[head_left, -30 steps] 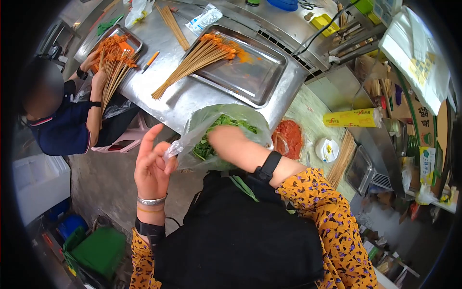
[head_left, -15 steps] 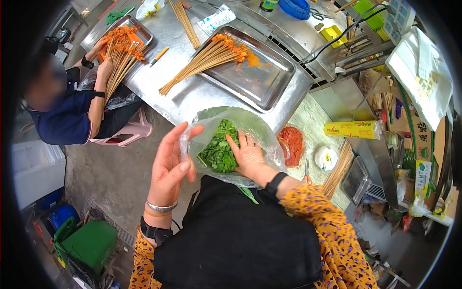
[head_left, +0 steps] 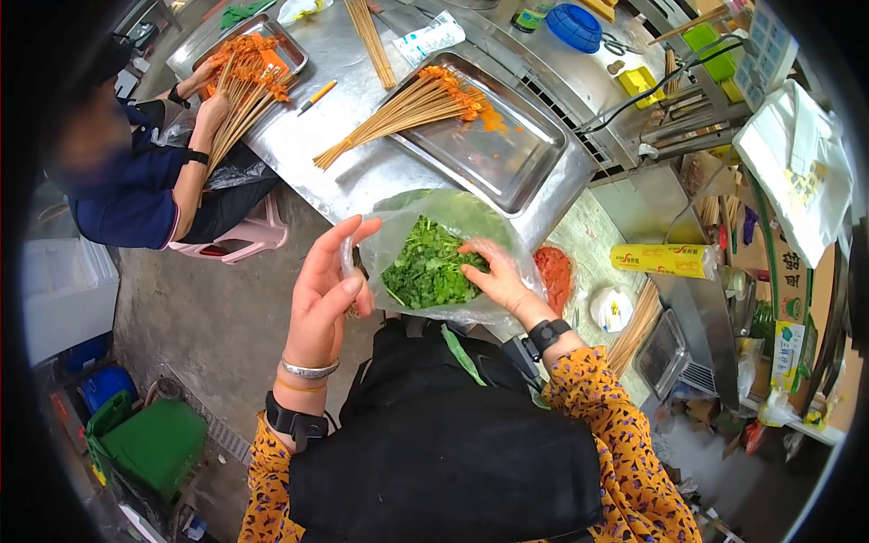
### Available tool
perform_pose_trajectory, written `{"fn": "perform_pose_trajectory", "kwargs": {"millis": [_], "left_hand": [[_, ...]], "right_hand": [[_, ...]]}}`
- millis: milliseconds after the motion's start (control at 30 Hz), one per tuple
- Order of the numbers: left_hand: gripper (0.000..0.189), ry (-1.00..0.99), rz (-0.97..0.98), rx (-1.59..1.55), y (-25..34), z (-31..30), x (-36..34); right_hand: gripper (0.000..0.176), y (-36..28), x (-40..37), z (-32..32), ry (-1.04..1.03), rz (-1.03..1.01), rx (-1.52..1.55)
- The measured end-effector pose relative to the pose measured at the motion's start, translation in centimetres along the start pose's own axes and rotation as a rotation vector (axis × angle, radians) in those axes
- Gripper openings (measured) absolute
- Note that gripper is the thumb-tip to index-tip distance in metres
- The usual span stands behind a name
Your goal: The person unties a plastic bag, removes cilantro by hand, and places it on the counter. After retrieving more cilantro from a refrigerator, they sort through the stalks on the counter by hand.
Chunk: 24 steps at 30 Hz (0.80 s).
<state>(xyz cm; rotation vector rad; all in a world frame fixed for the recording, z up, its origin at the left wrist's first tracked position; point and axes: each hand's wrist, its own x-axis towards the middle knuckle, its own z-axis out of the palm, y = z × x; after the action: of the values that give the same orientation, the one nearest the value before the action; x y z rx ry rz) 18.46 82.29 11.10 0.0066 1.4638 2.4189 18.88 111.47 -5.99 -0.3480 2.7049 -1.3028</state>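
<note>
A clear plastic bag (head_left: 489, 217) lies open at the near edge of the metal table, with chopped green herbs (head_left: 430, 267) inside. My left hand (head_left: 328, 294) is at the bag's left rim, pinching the plastic between thumb and fingers. Inside the bag my right hand (head_left: 502, 279) rests at the right side of the herbs, fingers curled; whether it grips any leaves is hard to tell. Right of the bag lies a mass of red meat (head_left: 553, 276). Beyond the bag, skewers with orange-coated meat (head_left: 398, 118) lean on a metal tray (head_left: 543, 185).
At the left a co-worker (head_left: 136, 195) handles orange-coated skewers over another tray (head_left: 294, 56). A marker (head_left: 318, 97) and bare sticks (head_left: 371, 45) are on the table. At the right are a yellow film roll (head_left: 661, 260), a white roll (head_left: 613, 309) and a small tray (head_left: 663, 351).
My right hand has drawn back toward the bag's right side and its fingers have curled, uncovering more of the herbs. My left hand stays at the rim. The view has shifted slightly.
</note>
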Motion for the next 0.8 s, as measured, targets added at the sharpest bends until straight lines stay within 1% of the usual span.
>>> {"fn": "perform_pose_trajectory", "kwargs": {"millis": [67, 100, 133, 200, 233, 267, 333, 367, 400, 467, 500, 533, 600, 633, 767, 800], "left_hand": [[0.058, 0.026, 0.037, 0.016, -0.2, 0.4, 0.5], [0.057, 0.05, 0.072, 0.035, -0.3, 0.6, 0.5], [0.057, 0.047, 0.069, 0.034, -0.4, 0.5, 0.5], [0.06, 0.015, 0.108, 0.158, -1.0, 0.0, 0.6], [0.06, 0.012, 0.107, 0.157, -1.2, -0.1, 0.5], [0.059, 0.031, 0.109, 0.13, -1.4, -0.2, 0.4], [0.057, 0.048, 0.107, 0.1, -1.5, -0.3, 0.4], [0.057, 0.053, 0.119, 0.096, -1.4, -0.3, 0.4], [0.057, 0.059, 0.132, 0.093, -1.4, -0.3, 0.5], [0.058, 0.022, 0.113, 0.123, -1.4, -0.2, 0.3], [0.059, -0.014, 0.093, 0.156, -1.4, -0.1, 0.2], [0.059, -0.014, 0.095, 0.157, -1.4, -0.1, 0.2], [0.059, -0.01, 0.067, 0.17, -1.5, -0.2, 0.1], [0.059, -0.013, 0.065, 0.173, -1.5, -0.1, 0.3], [0.059, 0.008, 0.151, 0.15, -1.3, 1.1, 1.8], [0.059, 0.003, 0.179, 0.149, -1.1, 1.3, 2.2]], "right_hand": [[0.043, -2.1, 0.5, -1.0, -0.234, 0.078, 0.081], [0.036, -3.1, 0.3, -0.6, -0.191, -0.056, -0.144], [0.036, -3.2, -0.1, -0.4, -0.19, -0.052, -0.144], [0.029, -3.4, -0.5, -0.3, -0.278, -0.091, -0.216], [0.024, -3.8, -0.7, -0.3, -0.284, -0.12, -0.213], [0.024, -4.2, -0.9, -0.3, -0.283, -0.118, -0.213], [0.02, -4.9, -1.4, -0.7, -0.377, -0.165, -0.247], [0.028, -5.2, -1.5, -1.1, -0.426, -0.147, -0.259], [0.028, -5.6, -1.4, -1.2, -0.425, -0.146, -0.262], [0.042, -6.6, -0.9, -1.3, -0.288, 0.24, -0.211], [0.066, -6.9, -0.4, -1.5, -0.185, 0.077, -0.502], [0.066, -6.5, 0.2, -1.2, -0.184, 0.075, -0.502], [0.087, -5.1, 1.1, 0.2, -0.235, 0.21, -0.537], [0.1, -4.9, 1.3, 0.9, -0.21, 0.155, -0.653], [0.093, -4.3, 2.8, 0.8, -0.235, 0.186, -0.625], [0.085, -4.4, 2.8, 0.6, -0.268, 0.182, -0.614]]}}
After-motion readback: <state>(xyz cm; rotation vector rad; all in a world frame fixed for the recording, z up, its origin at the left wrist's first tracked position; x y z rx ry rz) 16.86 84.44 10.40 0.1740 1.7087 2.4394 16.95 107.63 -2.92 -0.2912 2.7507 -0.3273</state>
